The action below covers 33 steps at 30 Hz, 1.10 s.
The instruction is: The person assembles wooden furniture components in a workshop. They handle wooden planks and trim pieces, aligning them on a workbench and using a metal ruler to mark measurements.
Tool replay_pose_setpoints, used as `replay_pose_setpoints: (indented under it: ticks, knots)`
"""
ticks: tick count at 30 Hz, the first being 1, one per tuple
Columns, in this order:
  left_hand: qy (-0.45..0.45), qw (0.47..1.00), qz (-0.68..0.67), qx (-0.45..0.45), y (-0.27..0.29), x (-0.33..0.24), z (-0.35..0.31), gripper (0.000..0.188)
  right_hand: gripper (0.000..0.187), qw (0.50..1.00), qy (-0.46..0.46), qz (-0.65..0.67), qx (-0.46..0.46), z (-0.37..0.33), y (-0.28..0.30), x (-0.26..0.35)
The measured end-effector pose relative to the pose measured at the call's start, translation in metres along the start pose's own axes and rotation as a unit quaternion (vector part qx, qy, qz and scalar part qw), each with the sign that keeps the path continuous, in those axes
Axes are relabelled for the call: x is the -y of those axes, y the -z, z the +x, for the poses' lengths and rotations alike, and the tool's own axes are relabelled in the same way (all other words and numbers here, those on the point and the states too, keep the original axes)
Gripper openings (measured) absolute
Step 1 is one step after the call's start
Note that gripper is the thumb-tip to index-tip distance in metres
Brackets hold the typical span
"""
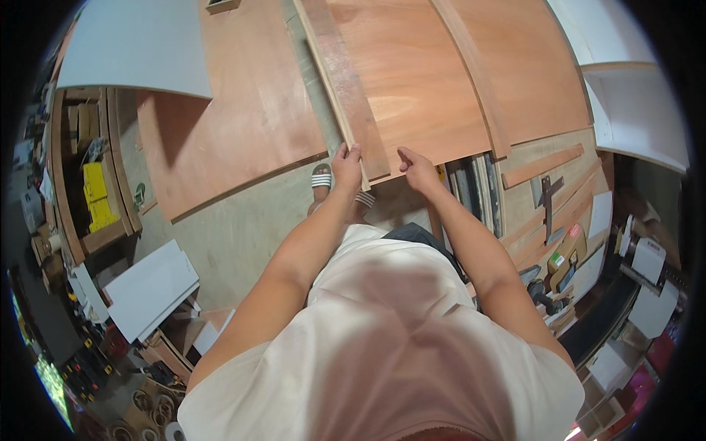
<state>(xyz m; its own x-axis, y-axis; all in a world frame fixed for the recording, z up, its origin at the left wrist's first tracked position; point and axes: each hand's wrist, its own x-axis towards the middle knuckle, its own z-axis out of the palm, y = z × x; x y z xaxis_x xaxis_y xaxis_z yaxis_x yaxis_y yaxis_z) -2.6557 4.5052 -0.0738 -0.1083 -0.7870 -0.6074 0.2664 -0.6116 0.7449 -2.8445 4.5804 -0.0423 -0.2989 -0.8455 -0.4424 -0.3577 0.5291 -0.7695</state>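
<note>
My left hand [347, 167] is closed around the near end of a long, narrow wooden strip [331, 88], which runs away from me along the left side of a wider flat board [353, 92]. That board lies on a large reddish-brown plywood sheet [419, 81]. At the sheet's near edge is my right hand [419, 169], with its index finger stretched toward the left and nothing visible in its grasp. Part of its other fingers is hidden from view.
Another plywood sheet [250, 95] lies to the left, partly under a white panel [140, 44]. A second long board [474, 81] crosses the right-hand plywood. White boards [154, 287] lean at lower left. Further right are a metal square [547, 206] and a cordless tool [548, 298].
</note>
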Motion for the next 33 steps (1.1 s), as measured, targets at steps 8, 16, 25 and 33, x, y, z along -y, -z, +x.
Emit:
replay_pose_setpoints:
  ticks: [8,16,25,33]
  knots:
    - [-0.023,0.999,-0.027,-0.025,-0.007,-0.003,-0.003,0.018,0.035,0.983,0.010,-0.180,-0.020,0.000,0.005,0.003]
    - [0.023,0.999,-0.034,0.013,0.004,-0.007,-0.004,0.024,0.021,0.999,0.004,-0.004,-0.046,-0.003,0.004,0.001]
    - [0.025,0.999,0.025,-0.001,-0.003,-0.016,-0.010,0.023,0.013,0.999,0.012,0.005,-0.034,-0.040,0.021,-0.067]
    - [0.021,0.996,0.083,-0.002,0.004,-0.026,-0.012,0.035,0.018,0.995,-0.041,-0.022,-0.087,-0.078,0.054,-0.093]
